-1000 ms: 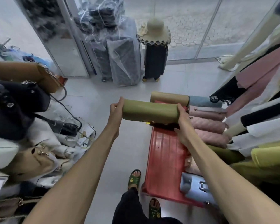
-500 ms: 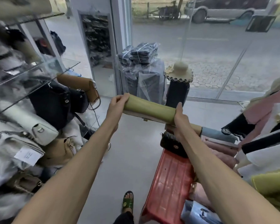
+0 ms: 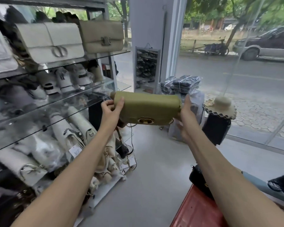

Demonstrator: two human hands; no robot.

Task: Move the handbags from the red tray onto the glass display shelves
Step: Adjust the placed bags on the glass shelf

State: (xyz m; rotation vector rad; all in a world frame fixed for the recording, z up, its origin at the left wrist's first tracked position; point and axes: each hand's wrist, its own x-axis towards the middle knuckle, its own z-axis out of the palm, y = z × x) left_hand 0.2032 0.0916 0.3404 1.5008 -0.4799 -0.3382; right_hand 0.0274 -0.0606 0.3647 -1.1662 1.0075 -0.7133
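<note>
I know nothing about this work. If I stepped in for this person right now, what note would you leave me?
Left hand: grips the left end of the green handbag.
Right hand: holds its right end.
The bag is in the air beside the glass shelves, not yet on one.
Done: this bag is out of the red tray.
Left: set it on a shelf, then take the black handbag lying at the tray's far end.

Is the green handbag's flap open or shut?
Shut: the flap of the olive green leather handbag lies down over its front, gold clasp at its edge.
</note>
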